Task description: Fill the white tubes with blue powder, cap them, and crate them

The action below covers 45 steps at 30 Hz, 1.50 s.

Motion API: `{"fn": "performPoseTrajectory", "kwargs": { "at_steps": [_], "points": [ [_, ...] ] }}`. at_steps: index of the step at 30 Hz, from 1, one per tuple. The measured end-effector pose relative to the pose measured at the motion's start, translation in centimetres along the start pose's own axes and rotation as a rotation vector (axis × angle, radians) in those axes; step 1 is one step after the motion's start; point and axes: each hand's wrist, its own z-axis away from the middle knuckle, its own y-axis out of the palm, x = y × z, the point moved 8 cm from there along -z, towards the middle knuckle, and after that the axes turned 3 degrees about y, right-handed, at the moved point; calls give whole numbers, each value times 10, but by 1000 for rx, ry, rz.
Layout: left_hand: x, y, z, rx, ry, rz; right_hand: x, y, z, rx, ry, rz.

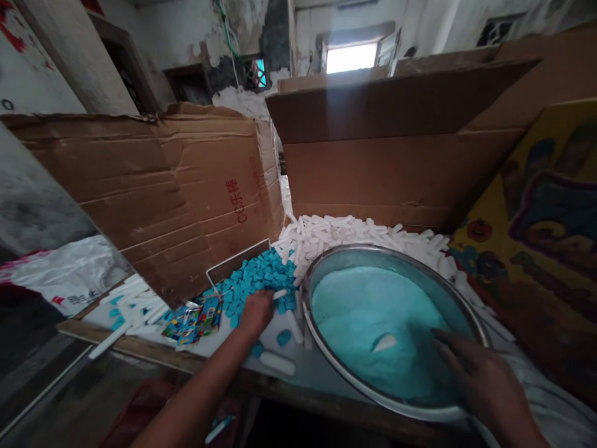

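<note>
Powder [368,295], pale blue, partly fills a round metal basin [448,305]; a white piece [384,342] pokes out. Left of it, the left hand [258,311] has its grip closed on a white tube [280,294] beside loose blue caps [261,272]. The right hand [485,373], grip loosely open, hangs at the basin's right side.

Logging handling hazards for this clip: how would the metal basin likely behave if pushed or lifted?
The metal basin is probably heavy, since pale blue powder fills much of it. Its metal rim looks stiff, so it likely won't flex. Tilting it could make the loose powder slide.
</note>
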Motion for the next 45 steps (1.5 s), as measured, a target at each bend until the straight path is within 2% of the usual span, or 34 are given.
{"fn": "performPoseTrajectory", "kwargs": {
  "at_steps": [3, 5, 6, 7, 9, 11, 13, 15, 18, 20, 23, 25, 27, 29, 31, 33, 34, 36, 39, 41, 45],
  "points": [
    [6, -23, 33, 25, 34, 163, 28, -26, 6, -161, -119, 27],
    [-7, -36, 62, 55, 96, 442, 68, -44, 20, -243, -271, -24],
    [-16, -41, 76, 79, 116, 566, 92, -49, 29, -241, -351, -89],
    [-29, -43, 88, 118, 135, 662, 118, -51, 40, -216, -435, -171],
    [-57, -43, 109, 192, 188, 756, 167, -39, 60, -31, -549, -302],
    [-83, -39, 123, 257, 252, 789, 201, -23, 78, 109, -580, -411],
    [-99, -33, 130, 279, 275, 838, 210, -7, 85, 199, -486, -558],
    [-103, -25, 132, 275, 237, 992, 201, 11, 86, 332, -299, -749],
    [-101, -11, 134, 285, 154, 1321, 188, 38, 93, 637, 28, -1135],
    [-102, -3, 136, 279, 128, 1431, 192, 50, 104, 816, 193, -1396],
    [-105, 6, 141, 278, 144, 1479, 200, 58, 116, 925, 318, -1573],
    [-107, 13, 144, 311, 158, 1519, 199, 56, 120, 953, 307, -1494],
    [-101, 19, 143, 306, 141, 1546, 190, 43, 114, 923, 188, -1281],
    [-88, 19, 138, 231, 97, 1533, 170, 18, 92, 772, 39, -1005],
    [-77, 19, 134, 187, 67, 1517, 141, -7, 58, 565, -30, -751],
    [-74, 21, 133, 212, 54, 1558, 122, -17, 26, 488, -147, -493],
    [-75, 22, 133, 236, 49, 1587, 114, -14, 11, 494, -192, -344],
    [-78, 26, 135, 273, 46, 1621, 103, 6, -10, 580, -271, -28],
    [-82, 33, 140, 319, 54, 1602, 99, 38, -23, 685, -409, 315],
    [-78, 35, 141, 332, 58, 1579, 101, 51, -24, 702, -461, 388],
    [-61, 37, 140, 307, 36, 1555, 103, 64, -18, 719, -500, 397]
  ]
}}
